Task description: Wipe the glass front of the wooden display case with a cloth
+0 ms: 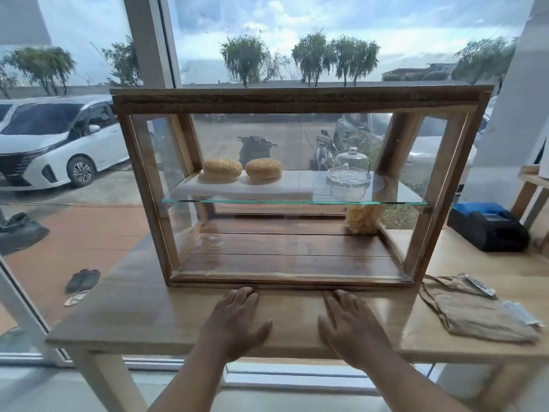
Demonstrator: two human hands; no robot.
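A wooden display case (297, 99) with a glass front (267, 233) stands on a light wooden table (133, 310) before a big window. Inside, a glass shelf carries two sesame buns (222, 169) and a small glass dome (349, 173). A beige cloth (472, 310) lies flat on the table to the right of the case. My left hand (234, 319) and my right hand (350, 325) rest palm down on the table just in front of the case's bottom frame, fingers straight. Neither hand holds anything.
A black and blue device (487, 227) sits at the table's far right, behind the cloth. A bag of yellow snacks (364, 220) stands in the case's lower level. Window glass runs close behind the table. Shoes (81, 279) lie on the floor at left.
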